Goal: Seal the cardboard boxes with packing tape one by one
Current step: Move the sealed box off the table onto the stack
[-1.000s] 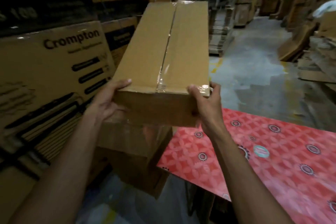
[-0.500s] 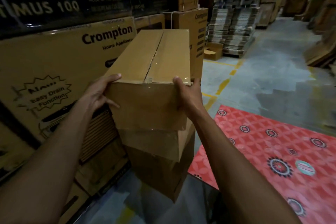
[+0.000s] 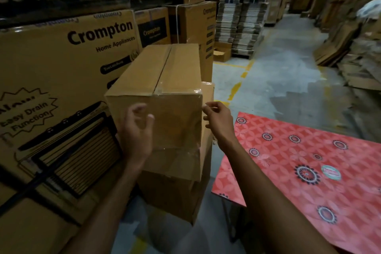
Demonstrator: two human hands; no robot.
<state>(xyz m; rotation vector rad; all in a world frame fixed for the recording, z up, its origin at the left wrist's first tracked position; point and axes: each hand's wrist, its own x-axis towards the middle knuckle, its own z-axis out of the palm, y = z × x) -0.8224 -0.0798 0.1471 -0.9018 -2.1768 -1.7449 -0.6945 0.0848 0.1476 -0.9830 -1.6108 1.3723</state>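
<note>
Sealed and stacked: plain brown cardboard box [image 3: 165,72], clear packing tape [image 3: 179,91] over its seam. Left hand [image 3: 137,132] and right hand [image 3: 219,121] apart, loose, empty. Next, likely: fetching an unsealed box.

warehouse | stacked appliance cartons [image 3: 68,64] | flat cardboard bundles [image 3: 240,24]
</note>
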